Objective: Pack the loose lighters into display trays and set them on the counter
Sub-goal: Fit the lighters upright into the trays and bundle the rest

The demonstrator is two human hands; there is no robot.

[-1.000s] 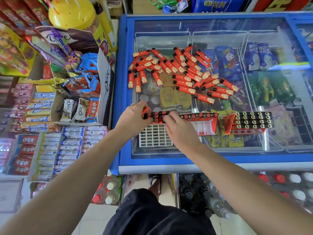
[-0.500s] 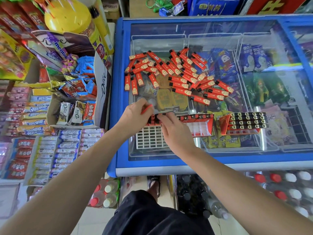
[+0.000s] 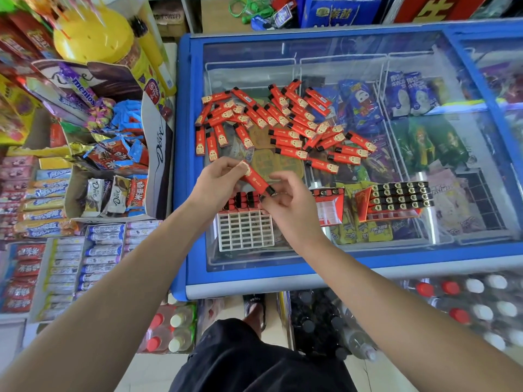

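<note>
Nearest the person, a white plastic grid tray [image 3: 244, 230] lies on the glass lid of the blue chest freezer [image 3: 339, 261]. Only its far row holds lighters, black caps up; the remaining cells show empty.

Directly above that row, both hands hold one red lighter with a black cap [image 3: 256, 179], tilted, cap end down and to the right. The left hand [image 3: 216, 183] pinches its upper, pale-printed end between thumb and fingertips. The right hand [image 3: 287, 203] has its fingers curled, the tips meeting the cap end. Judgement: the lighter is being turned for insertion into the tray.

Just right of the hands stands a red cardboard display box [image 3: 328, 205] with one row of lighters along its far edge. Beside that, a second red display tray [image 3: 396, 198] is filled in several rows of black caps.

Farther back, a loose heap of red lighters [image 3: 283, 120] lies scattered on the glass, several dozen at an estimate.

Assessment: one tray appears complete, two are barely started, and most of the stock is unpacked.
</note>
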